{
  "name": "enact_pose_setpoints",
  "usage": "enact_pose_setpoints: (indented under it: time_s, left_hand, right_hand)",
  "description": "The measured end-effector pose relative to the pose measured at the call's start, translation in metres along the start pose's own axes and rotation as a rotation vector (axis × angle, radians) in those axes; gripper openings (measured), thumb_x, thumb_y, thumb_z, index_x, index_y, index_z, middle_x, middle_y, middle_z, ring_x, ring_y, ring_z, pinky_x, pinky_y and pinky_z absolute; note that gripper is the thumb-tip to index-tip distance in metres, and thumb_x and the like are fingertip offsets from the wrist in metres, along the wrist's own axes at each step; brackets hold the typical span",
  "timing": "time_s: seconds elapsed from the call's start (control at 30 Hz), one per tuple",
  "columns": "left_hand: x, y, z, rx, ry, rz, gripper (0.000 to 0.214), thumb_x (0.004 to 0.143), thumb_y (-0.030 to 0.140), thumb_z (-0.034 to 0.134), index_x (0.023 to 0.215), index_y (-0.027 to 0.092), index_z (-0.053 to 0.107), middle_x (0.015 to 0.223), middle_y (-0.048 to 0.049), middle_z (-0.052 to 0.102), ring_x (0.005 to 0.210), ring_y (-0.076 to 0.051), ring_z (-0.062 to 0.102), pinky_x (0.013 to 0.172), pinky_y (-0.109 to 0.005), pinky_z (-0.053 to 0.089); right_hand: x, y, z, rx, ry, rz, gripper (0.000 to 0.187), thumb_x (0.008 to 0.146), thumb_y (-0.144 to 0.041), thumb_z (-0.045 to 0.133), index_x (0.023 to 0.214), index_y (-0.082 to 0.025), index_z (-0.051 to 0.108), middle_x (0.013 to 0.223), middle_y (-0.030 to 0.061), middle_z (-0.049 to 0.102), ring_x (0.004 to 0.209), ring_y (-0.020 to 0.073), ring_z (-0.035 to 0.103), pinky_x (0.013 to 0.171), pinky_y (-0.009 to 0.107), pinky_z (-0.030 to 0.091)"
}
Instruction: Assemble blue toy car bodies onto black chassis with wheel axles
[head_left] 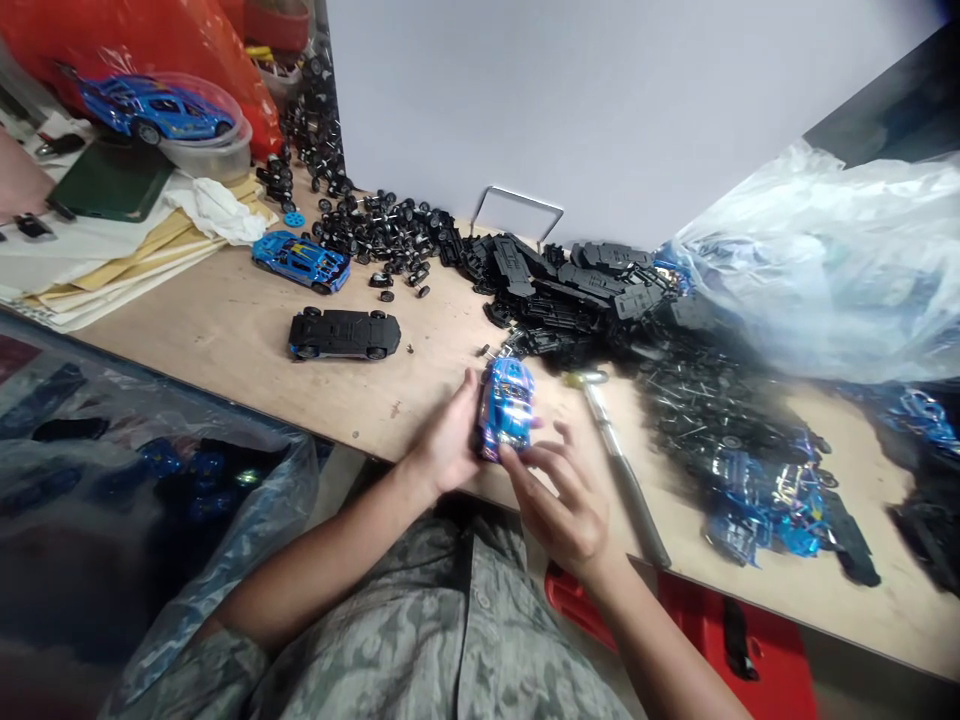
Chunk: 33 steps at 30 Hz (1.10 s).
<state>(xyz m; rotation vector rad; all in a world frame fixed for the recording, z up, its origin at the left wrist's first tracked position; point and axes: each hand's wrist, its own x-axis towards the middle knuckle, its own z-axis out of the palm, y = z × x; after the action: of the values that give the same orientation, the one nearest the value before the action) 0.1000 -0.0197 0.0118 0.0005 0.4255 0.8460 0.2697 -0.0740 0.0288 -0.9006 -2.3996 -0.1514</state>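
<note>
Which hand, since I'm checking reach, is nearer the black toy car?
Left. The left hand is below and right of the black toy car, apart from it; the right hand sits farther right.

Metallic blue toy car (508, 408), grey-green camouflage shirt (450, 620)

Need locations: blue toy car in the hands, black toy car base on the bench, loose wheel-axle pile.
Blue toy car (507, 408): head view, point on its roof.
Black toy car base (345, 334): head view, point on its flat middle.
Wheel-axle pile (382, 228): head view, point on wheels mid-pile.
</note>
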Motion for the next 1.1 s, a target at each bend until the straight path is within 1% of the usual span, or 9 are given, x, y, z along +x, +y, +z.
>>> enact_pose_setpoints:
  time_s: [0.2,0.3,0.37,0.47,0.67,0.77,0.87,0.97,1.1]
  left_hand:
    - [0.0,0.0,0.001,0.007,0.011,0.003,0.077,0.106,0.059,0.021,0.149,0.004,0.053,0.117,-0.0235,0.076,0.098,-0.029,0.077,0.093,-0.04,0.058]
    - [-0.001,0.0,0.004,0.03,0.034,0.021,0.075,0.107,0.057,0.019,0.147,0.005,0.055,0.119,-0.0232,0.075,0.098,-0.029,0.077,0.092,-0.041,0.059]
    - [-0.003,0.001,0.005,0.047,0.035,0.028,0.072,0.107,0.056,0.019,0.147,0.007,0.054,0.122,-0.0226,0.075,0.099,-0.03,0.077,0.092,-0.043,0.059]
    - [-0.005,0.001,0.008,0.079,0.028,0.034,0.071,0.107,0.056,0.019,0.147,0.01,0.055,0.125,-0.0221,0.074,0.104,-0.031,0.077,0.097,-0.047,0.057]
    - [-0.01,-0.002,0.028,0.135,0.058,0.039,0.07,0.107,0.057,0.02,0.146,0.01,0.056,0.13,-0.0218,0.072,0.114,-0.032,0.073,0.103,-0.048,0.056]
    - [-0.013,-0.007,0.037,0.145,0.078,0.052,0.069,0.107,0.056,0.021,0.146,0.013,0.057,0.131,-0.0201,0.072,0.118,-0.032,0.072,0.106,-0.049,0.054]
    - [-0.014,-0.013,0.042,0.19,0.105,0.076,0.068,0.107,0.057,0.023,0.143,0.013,0.06,0.13,-0.0197,0.073,0.118,-0.032,0.072,0.107,-0.049,0.054]
    - [-0.014,-0.017,0.048,0.234,0.142,0.097,0.067,0.107,0.057,0.024,0.137,0.011,0.063,0.129,-0.0196,0.073,0.118,-0.031,0.072,0.107,-0.047,0.054]
    - [-0.014,-0.022,0.056,0.253,0.186,0.117,0.067,0.108,0.055,0.022,0.135,0.01,0.064,0.13,-0.0189,0.073,0.12,-0.03,0.072,0.107,-0.045,0.055]
  right_hand:
    - [0.001,0.004,-0.001,0.059,0.008,-0.023,0.047,0.096,-0.004,0.059,0.14,-0.017,0.06,0.097,0.0083,0.071,0.092,0.019,0.069,0.105,0.059,0.055]
    - [0.004,0.006,-0.001,0.082,0.013,-0.061,0.042,0.095,-0.004,0.058,0.137,-0.011,0.062,0.095,0.0103,0.07,0.093,0.0203,0.067,0.103,0.059,0.056]
    - [0.006,0.007,-0.002,0.078,0.011,-0.081,0.04,0.095,-0.003,0.057,0.134,-0.009,0.063,0.095,0.0111,0.07,0.094,0.0208,0.067,0.103,0.058,0.056]
    - [0.006,0.006,-0.003,0.064,0.018,-0.08,0.04,0.097,-0.005,0.055,0.136,-0.01,0.062,0.096,0.0102,0.07,0.094,0.0198,0.066,0.103,0.057,0.056]
    - [-0.002,0.003,-0.009,0.045,0.088,-0.04,0.038,0.096,-0.005,0.056,0.132,-0.009,0.065,0.097,0.0101,0.07,0.096,0.0194,0.067,0.109,0.057,0.051]
    - [-0.008,0.002,-0.011,0.05,0.147,0.013,0.043,0.095,-0.004,0.057,0.137,-0.012,0.063,0.098,0.0099,0.07,0.096,0.0198,0.067,0.108,0.059,0.051]
    - [-0.014,0.002,-0.01,0.07,0.214,0.057,0.047,0.094,-0.003,0.059,0.14,-0.015,0.061,0.098,0.0091,0.07,0.095,0.0193,0.067,0.106,0.058,0.053]
    - [-0.018,0.002,-0.009,0.073,0.257,0.051,0.046,0.093,-0.004,0.06,0.138,-0.015,0.063,0.098,0.0091,0.069,0.096,0.0202,0.068,0.108,0.059,0.052]
    - [-0.022,0.002,-0.01,0.043,0.254,0.032,0.044,0.094,-0.005,0.058,0.137,-0.012,0.063,0.097,0.0098,0.07,0.1,0.0222,0.068,0.111,0.062,0.05]
